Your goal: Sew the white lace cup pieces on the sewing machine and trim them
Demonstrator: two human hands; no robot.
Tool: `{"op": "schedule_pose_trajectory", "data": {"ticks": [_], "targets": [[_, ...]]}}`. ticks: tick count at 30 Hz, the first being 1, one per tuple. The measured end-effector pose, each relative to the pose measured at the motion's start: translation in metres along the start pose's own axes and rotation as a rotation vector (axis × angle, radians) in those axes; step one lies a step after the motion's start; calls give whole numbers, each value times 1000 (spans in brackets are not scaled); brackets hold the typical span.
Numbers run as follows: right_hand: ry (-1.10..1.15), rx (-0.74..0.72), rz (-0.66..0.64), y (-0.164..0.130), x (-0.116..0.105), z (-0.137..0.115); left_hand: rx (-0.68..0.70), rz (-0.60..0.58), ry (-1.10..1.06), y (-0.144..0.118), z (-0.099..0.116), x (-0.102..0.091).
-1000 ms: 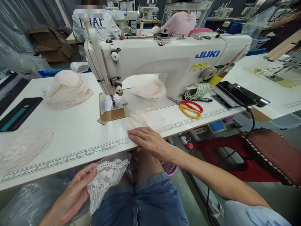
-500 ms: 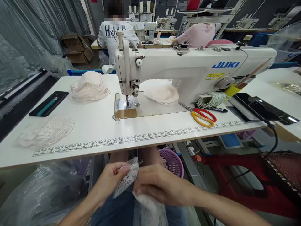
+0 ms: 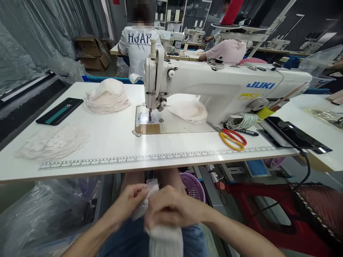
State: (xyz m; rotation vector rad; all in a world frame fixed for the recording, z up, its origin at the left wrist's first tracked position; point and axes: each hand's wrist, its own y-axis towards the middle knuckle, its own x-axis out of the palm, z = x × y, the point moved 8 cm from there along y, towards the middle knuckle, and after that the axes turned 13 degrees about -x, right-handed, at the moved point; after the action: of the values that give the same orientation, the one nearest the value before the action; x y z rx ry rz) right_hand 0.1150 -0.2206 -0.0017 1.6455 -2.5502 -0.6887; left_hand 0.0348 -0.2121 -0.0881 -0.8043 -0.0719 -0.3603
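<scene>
Over my lap, below the table edge, my left hand [image 3: 134, 198] pinches a piece of white lace fabric [image 3: 152, 186] between thumb and fingers. Close beside it, my right hand [image 3: 173, 207] is curled closed, somewhat blurred, and covers part of the lace. A length of pale fabric [image 3: 166, 242] hangs from under the right hand onto my thighs; whether it joins the lace piece is hidden. On the table in front stands a white sewing machine [image 3: 227, 82], with a pale fabric piece [image 3: 190, 111] lying under its arm.
A pile of pale cups [image 3: 108, 96], lace pieces [image 3: 55, 142] and a dark phone [image 3: 60, 111] lie left. Scissors [image 3: 230, 139] and a coil of cord [image 3: 241, 121] lie right. A purple basket [image 3: 194, 187] stands below the table. Two people sit ahead.
The view has shifted slightly, with the machine now further right. My right hand has moved a little left, over more of the lace, and the fabric below it hangs straighter.
</scene>
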Motion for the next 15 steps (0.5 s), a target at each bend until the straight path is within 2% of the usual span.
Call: {"op": "schedule_pose_trajectory", "data": {"ticks": [3, 6, 9, 13, 15], "targets": [[-353, 145, 168, -10, -14, 29, -102, -89, -156, -8, -9, 11], [-409, 256, 253, -18, -20, 44, -137, -141, -326, -14, -12, 11], [-133, 242, 222, -14, -15, 39, -146, -128, -314, -11, -16, 3], [402, 135, 34, -5, 3, 14, -151, -33, -235, 4, -22, -11], [381, 128, 13, -6, 3, 14, -147, -49, -223, 10, -21, -8]]}}
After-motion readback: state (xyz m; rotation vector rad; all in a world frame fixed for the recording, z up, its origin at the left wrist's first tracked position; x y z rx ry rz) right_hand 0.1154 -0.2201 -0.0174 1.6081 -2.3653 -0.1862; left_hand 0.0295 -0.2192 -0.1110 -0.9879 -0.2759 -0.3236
